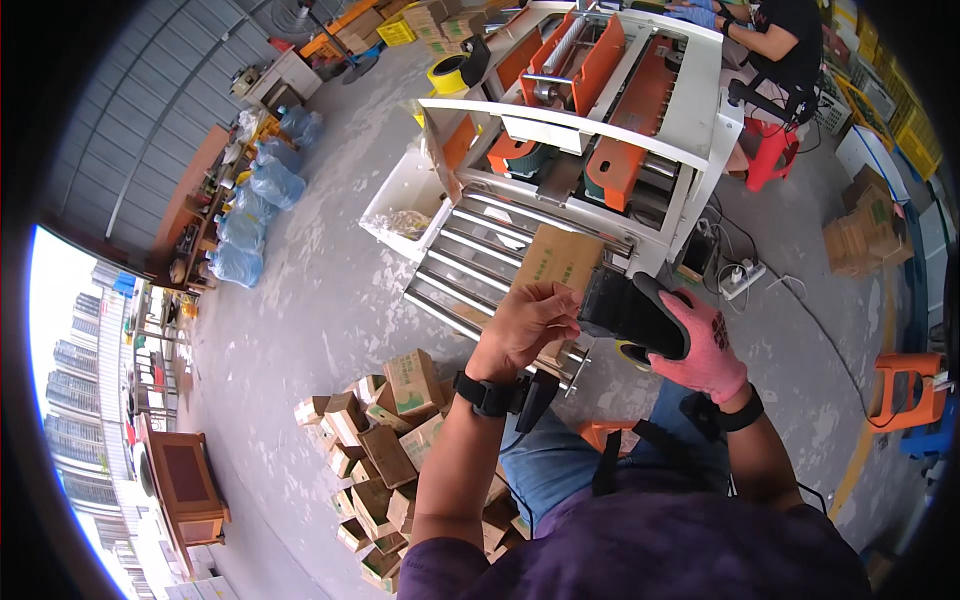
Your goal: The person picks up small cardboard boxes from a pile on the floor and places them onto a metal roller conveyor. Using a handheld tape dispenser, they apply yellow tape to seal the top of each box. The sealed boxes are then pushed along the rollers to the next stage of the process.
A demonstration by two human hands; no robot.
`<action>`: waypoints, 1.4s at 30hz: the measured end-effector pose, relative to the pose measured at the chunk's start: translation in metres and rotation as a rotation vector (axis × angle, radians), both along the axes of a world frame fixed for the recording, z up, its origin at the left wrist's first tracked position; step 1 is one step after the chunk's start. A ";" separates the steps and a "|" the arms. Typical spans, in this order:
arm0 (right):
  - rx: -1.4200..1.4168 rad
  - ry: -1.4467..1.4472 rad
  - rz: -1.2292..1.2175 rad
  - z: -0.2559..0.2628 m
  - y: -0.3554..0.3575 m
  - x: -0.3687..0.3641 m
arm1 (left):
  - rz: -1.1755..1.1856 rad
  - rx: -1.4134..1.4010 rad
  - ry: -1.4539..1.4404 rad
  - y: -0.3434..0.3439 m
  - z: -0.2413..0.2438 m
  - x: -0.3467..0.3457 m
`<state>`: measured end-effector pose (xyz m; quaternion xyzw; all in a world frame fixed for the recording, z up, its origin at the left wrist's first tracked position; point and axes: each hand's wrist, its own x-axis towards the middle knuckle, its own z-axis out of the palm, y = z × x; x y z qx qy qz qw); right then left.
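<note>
My bare left hand [531, 322] is raised over the roller conveyor, its thumb and fingertips pinched together beside the front end of a black hand-held tape dispenser [630, 307]. Whether something thin lies between those fingertips cannot be told. My right hand [701, 341], in a pink and grey work glove, grips the dispenser. Behind and below both hands a brown cardboard box [559, 259] with green print rests on the metal rollers [469, 262]. The rollers run up to a white and orange carton sealing machine [622, 150]. My hands partly hide the box.
Many small cardboard boxes [382, 442] are heaped on the floor at the left of my legs. A power strip [742, 281] with cables lies to the right. Another person [776, 37] sits behind the machine near a red stool [769, 154]. An orange stool [907, 390] stands far right.
</note>
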<state>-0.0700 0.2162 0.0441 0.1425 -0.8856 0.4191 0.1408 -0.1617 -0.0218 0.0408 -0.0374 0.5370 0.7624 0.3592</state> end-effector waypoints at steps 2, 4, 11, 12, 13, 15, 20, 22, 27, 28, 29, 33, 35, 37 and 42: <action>0.090 -0.069 0.013 0.000 -0.003 -0.004 | 0.009 -0.068 0.106 0.001 -0.001 -0.006; 0.132 -0.081 0.015 0.000 -0.006 -0.006 | -0.071 -0.185 0.217 -0.005 -0.001 -0.022; 0.183 -0.240 -0.074 -0.009 0.042 0.018 | 0.051 -0.306 0.291 -0.112 0.000 -0.119; 0.191 -0.272 -0.073 -0.013 0.045 0.020 | 0.024 -0.331 0.281 -0.121 -0.008 -0.128; 0.198 -0.306 -0.080 -0.019 0.048 0.024 | 0.006 -0.355 0.232 -0.117 -0.022 -0.132; 0.332 -0.332 -0.106 -0.038 0.049 0.029 | -0.030 -0.402 0.136 -0.104 -0.057 -0.136; 0.467 -0.367 -0.029 -0.069 0.023 0.011 | -0.207 -0.490 0.089 -0.078 -0.145 -0.114; 0.506 -0.428 -0.010 -0.069 0.015 -0.004 | -0.292 -0.824 0.337 -0.065 -0.131 -0.114; 0.550 -0.441 -0.024 -0.060 0.008 -0.008 | -0.396 -1.147 0.540 -0.023 -0.036 -0.102; 0.561 -0.452 -0.022 -0.053 0.004 -0.008 | -0.372 -1.183 0.696 -0.005 -0.027 -0.076; 0.572 -0.462 -0.014 -0.047 -0.001 -0.009 | -0.343 -1.216 0.850 0.009 -0.025 -0.049; 0.692 -0.579 -0.014 -0.025 -0.019 -0.014 | -0.451 -1.497 0.902 0.033 -0.029 -0.014; 0.744 -0.657 -0.024 -0.016 -0.031 -0.019 | -0.369 -1.458 0.945 0.028 -0.042 -0.013; 0.821 -0.602 -0.029 -0.012 -0.044 -0.028 | -0.401 -1.470 0.917 0.033 -0.035 -0.014; 0.965 -0.570 0.031 0.001 -0.060 -0.060 | -0.404 -1.468 0.910 0.031 -0.038 -0.017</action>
